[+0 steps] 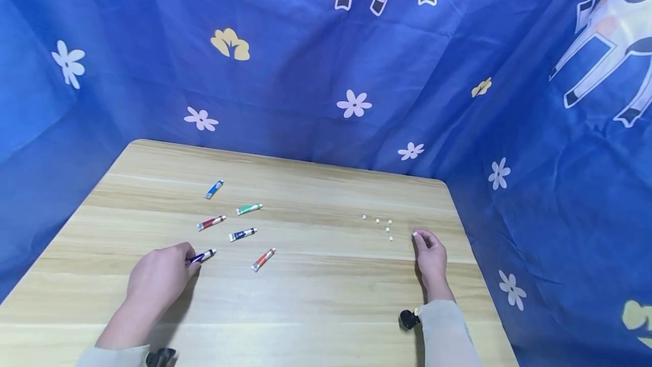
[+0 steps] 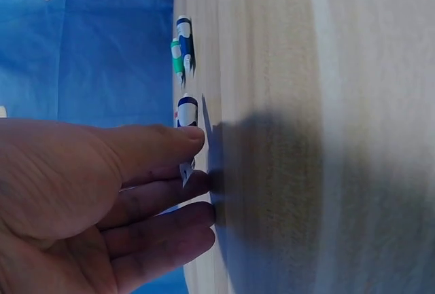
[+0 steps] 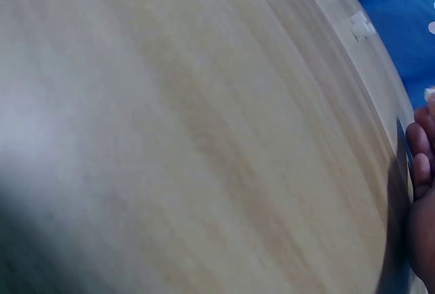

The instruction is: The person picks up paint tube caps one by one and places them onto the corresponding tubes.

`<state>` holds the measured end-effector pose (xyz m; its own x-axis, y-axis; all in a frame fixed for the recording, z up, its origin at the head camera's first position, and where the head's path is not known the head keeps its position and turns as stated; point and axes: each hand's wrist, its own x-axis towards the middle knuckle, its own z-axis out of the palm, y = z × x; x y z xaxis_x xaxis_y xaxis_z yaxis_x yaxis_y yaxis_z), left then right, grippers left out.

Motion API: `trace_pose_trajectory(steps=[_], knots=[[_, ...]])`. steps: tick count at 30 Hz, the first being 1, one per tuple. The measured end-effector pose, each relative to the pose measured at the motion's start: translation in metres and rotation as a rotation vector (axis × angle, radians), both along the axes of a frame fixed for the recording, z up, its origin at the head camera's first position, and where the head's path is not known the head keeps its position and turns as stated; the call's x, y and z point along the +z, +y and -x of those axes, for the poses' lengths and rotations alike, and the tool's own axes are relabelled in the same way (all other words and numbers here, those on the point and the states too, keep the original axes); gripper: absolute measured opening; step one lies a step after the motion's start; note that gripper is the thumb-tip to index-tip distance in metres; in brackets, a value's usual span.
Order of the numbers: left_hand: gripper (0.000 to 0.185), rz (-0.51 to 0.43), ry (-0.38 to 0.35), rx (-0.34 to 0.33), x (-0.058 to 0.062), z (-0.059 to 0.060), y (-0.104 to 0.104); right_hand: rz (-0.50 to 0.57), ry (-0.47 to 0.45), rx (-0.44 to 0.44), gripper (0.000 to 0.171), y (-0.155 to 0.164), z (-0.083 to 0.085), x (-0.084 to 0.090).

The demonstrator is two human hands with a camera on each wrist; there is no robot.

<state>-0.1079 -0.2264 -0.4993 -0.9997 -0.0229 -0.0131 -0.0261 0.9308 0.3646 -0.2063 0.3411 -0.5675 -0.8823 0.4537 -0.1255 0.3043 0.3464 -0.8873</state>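
Observation:
My left hand pinches a small dark purple paint tube between thumb and fingers, just over the tabletop. The left wrist view shows the thumb lying across this tube. Around it lie a red tube, a navy tube, a green tube, a blue tube and an orange tube. At the right, my right hand holds a tiny white piece, perhaps a cap, at its fingertips. Several similar white pieces lie to its left.
The wood-grain table has rounded far corners. A blue curtain with flower and animal prints hangs behind it and at both sides. Each sleeve cuff has a small black device near it.

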Motion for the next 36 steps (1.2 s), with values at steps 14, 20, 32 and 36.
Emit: trace_pose_trajectory(steps=[14,20,32,36], knots=[[0.016,-0.013,0.041,-0.021,-0.010,-0.003,-0.007,0.192,0.079,-0.120,0.030,0.008,-0.012,-0.008],[0.018,-0.044,0.071,0.009,-0.013,-0.004,-0.005,0.249,0.104,-0.132,0.032,0.012,-0.016,-0.011],[0.023,-0.120,0.150,0.074,-0.012,0.000,0.000,0.413,0.242,-0.173,0.031,0.009,-0.018,-0.007],[0.026,-0.159,0.155,0.065,-0.009,0.002,0.000,0.476,0.275,-0.174,0.028,0.006,-0.016,-0.005]])
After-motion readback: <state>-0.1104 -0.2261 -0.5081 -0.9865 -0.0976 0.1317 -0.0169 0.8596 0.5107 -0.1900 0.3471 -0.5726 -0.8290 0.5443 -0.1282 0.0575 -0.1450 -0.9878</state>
